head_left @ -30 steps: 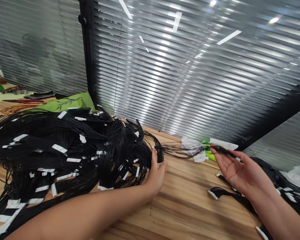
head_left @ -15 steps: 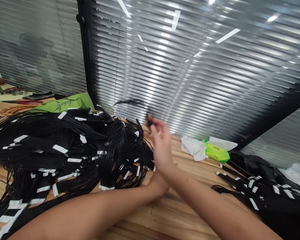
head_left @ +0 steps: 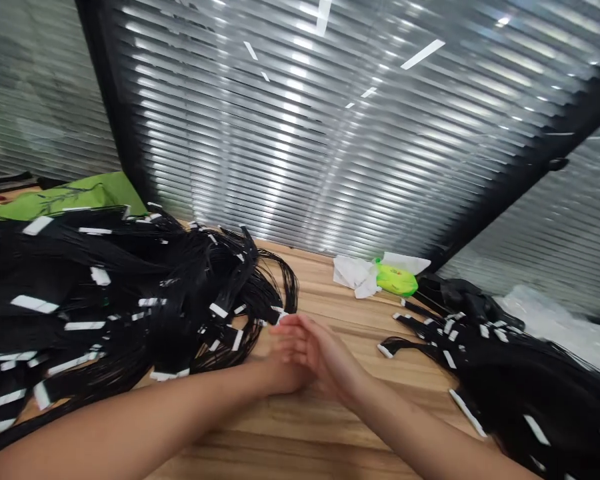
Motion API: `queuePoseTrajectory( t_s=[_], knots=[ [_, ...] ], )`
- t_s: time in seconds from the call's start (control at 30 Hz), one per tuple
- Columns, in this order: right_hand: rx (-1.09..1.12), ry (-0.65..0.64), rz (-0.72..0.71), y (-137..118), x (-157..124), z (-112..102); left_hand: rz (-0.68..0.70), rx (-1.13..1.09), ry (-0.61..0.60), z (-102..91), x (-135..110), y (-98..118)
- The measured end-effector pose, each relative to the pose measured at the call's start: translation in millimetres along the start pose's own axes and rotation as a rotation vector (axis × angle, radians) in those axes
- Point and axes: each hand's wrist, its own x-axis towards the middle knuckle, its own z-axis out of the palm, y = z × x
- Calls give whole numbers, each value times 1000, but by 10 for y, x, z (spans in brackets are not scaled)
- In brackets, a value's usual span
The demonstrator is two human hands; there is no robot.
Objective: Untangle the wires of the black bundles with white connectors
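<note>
My right hand (head_left: pixel 325 357) and my left hand (head_left: pixel 283 370) meet over the table, low in the middle of the head view. The right hand's fingertips close at the white-tagged end of a looped bundle of thin black cords (head_left: pixel 291 283). The left hand is partly covered by the right; its fingers look curled, and anything inside them is hidden. Left of both hands spreads a large heap of black cord bundles (head_left: pixel 175 267) with white paper tags. Another pile of tagged black cords (head_left: pixel 525 387) lies to the right.
The wooden table (head_left: pixel 320 280) runs up to a window with metal blinds (head_left: pixel 290 133). White tissue (head_left: pixel 356 275) and a bright green packet (head_left: pixel 397 279) lie at the back. A green bag (head_left: pixel 90 193) sits behind the left heap; clear plastic (head_left: pixel 555 327) lies far right.
My right hand has come down beside the left; the dark strand blurred in the air before no longer shows there. The camera has turned right.
</note>
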Motion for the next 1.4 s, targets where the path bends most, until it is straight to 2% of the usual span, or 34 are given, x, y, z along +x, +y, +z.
queuePoseTrajectory(
  t_s=[0.03, 0.07, 0.13, 0.27, 0.37, 0.43, 0.5, 0.57, 0.6, 0.7, 0.83, 1.1, 1.3, 1.4],
  knots=[
    [-113, -54, 35, -54, -70, -217, 40, 37, -101, -42, -10, 14],
    [-285, -70, -4, -97, -145, -453, 82, 71, -201, -87, -16, 26],
    [-771, -2, -130, -150, -308, -954, 128, 143, -331, -167, -18, 48],
    [-1029, 170, -104, -180, -675, -1885, 175, 300, -487, -235, -3, 83],
    [-1228, 246, -127, -222, -929, -2445, 182, 405, -523, -237, 14, 96],
    [-1618, 252, -225, -271, -1052, -2764, 176, 420, -522, -238, 24, 98],
    [-1882, 303, -268, -333, -1126, -3039, 177, 426, -523, -244, 31, 94],
    [-2012, 409, -195, -404, -1153, -3254, 189, 423, -524, -252, 35, 87],
    [-2019, 420, -125, -442, -1153, -3335, 197, 418, -523, -257, 36, 84],
    [-1989, 418, -54, -571, -1118, -3473, 217, 404, -522, -265, 38, 85],
    [-1891, 418, -20, -777, -1072, -3524, 213, 410, -522, -266, 35, 96],
    [-1430, 648, 82, -1130, -1154, -3595, 232, 425, -543, -265, 25, 90],
    [-1244, 800, 83, -1274, -1106, -3438, 235, 393, -520, -261, 18, 71],
    [-1207, 867, -13, -1321, -1067, -3257, 230, 379, -516, -259, 17, 71]
  ],
)
